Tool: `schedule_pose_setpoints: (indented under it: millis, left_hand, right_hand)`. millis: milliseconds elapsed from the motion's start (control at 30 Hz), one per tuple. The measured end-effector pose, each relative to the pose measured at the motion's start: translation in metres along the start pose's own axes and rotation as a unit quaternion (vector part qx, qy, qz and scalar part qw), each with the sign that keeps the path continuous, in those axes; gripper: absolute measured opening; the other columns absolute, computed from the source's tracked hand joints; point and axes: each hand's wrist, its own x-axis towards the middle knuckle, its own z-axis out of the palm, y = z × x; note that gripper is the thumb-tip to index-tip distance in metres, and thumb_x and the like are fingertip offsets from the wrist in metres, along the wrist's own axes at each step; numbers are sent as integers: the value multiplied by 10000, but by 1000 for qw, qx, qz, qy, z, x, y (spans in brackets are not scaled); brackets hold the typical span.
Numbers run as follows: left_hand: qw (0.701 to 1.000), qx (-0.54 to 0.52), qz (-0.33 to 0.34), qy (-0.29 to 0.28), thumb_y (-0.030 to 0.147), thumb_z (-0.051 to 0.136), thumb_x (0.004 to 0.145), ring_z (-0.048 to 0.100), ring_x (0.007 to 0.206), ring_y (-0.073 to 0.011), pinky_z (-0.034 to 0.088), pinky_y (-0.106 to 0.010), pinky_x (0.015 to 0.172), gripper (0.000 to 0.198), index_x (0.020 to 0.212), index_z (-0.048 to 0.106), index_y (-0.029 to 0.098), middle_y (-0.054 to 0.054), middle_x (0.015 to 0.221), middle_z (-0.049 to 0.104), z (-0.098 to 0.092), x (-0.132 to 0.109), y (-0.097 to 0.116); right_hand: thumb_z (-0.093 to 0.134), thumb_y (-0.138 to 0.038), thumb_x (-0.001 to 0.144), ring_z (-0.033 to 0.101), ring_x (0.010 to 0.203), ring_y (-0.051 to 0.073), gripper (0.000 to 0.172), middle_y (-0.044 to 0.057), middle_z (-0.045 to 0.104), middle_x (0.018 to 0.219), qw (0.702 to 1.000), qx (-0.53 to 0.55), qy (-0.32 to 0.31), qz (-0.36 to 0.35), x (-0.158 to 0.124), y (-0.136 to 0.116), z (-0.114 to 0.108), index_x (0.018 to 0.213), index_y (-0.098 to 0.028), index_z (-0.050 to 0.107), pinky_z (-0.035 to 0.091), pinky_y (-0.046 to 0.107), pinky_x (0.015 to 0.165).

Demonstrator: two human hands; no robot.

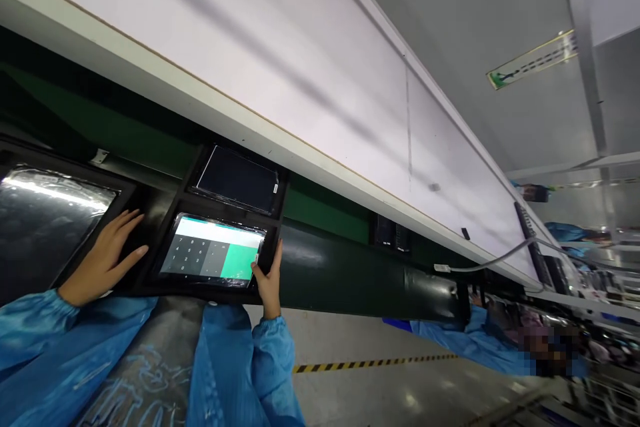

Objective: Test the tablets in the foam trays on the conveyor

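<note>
At about nine o'clock in my view a glossy black sheet (45, 220) lies in its frame. Just beside it my left hand (103, 257) rests flat on the black tray (150, 207), fingers spread and holding nothing. In the tray's near pocket sits the lit tablet (213, 250), showing a number pad and a green panel, and a dark tablet (237, 180) lies in the pocket at its twelve o'clock. My right hand (267, 283) has the lit tablet by its four o'clock corner, thumb on the edge and the other fingers curled behind, out of sight. I judge this goes best with the left palm steadying the tray and the thumb on the bezel, off the glass, so no key is pressed. Toward three o'clock a co-worker's blue sleeve (470, 340) reaches under the dark green conveyor belt (350, 273).
</note>
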Motion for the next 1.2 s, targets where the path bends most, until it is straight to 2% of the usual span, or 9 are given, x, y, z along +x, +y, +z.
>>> schedule_pose_setpoints:
  millis: [133,367,600,667,767,933,1000,1100,1200]
  left_hand:
    - [999,-1,30,-25,487,427,975,284,1493,-390,306,-671,1220,650,1564,156,453,-28,1596,322,10,-20,10]
    - [995,25,94,-21,455,432,998,263,1507,-361,316,-625,1216,646,1581,166,376,-65,1616,291,24,-18,17]
    - [983,90,159,-32,463,435,1007,244,1513,-368,342,-613,1193,653,1590,159,359,-81,1634,265,25,-15,22]
    - [976,111,182,-34,462,437,1008,234,1516,-377,355,-617,1180,641,1588,185,358,-84,1644,249,27,-13,25]
    - [967,140,208,-43,460,451,1004,229,1518,-387,343,-634,1176,567,1547,338,342,-86,1651,246,34,-7,28]
    - [962,178,197,-62,472,426,1006,187,1530,-395,286,-692,1172,453,1396,577,295,-92,1651,242,50,0,32]
    - [965,174,187,-63,478,416,1007,194,1529,-390,263,-712,1172,448,1387,585,311,-75,1638,278,52,0,33]
    - [974,156,162,-34,455,407,1010,209,1527,-377,245,-707,1186,466,1439,528,317,-62,1617,333,50,-2,30]
    - [979,147,141,-16,451,405,1012,228,1518,-390,235,-711,1187,436,1401,565,333,-48,1612,348,45,-5,24]
  right_hand:
    - [652,-528,899,142,1574,305,919,17,136,1707,997,-73,29,-9,-8,6,9,1627,-294,143,233,515,1257]
    - [702,-513,856,96,1581,292,1051,37,65,1715,994,-102,-32,-27,-10,7,0,1633,-271,37,192,522,1261]
    - [636,-573,892,121,1578,304,978,61,105,1710,994,-103,14,-15,-8,9,9,1634,-247,88,227,519,1248]
    - [651,-550,887,120,1578,301,990,58,101,1711,996,-91,9,-22,-8,9,8,1634,-252,74,223,521,1250]
    - [696,-500,858,101,1581,289,1043,53,74,1714,996,-81,-15,-28,-8,10,4,1633,-249,45,188,510,1261]
    - [684,-500,868,92,1582,288,1018,40,60,1715,997,-71,-12,-24,-10,10,2,1633,-267,53,180,521,1262]
    - [663,-519,884,95,1582,283,998,37,66,1714,998,-58,-4,-20,-10,9,3,1633,-271,52,181,519,1264]
    - [664,-520,885,110,1580,287,981,40,89,1712,998,-51,0,-22,-11,9,3,1632,-269,80,194,524,1261]
    - [682,-491,877,123,1578,290,994,41,96,1712,998,-55,-8,-30,-11,12,1,1631,-278,71,208,527,1257]
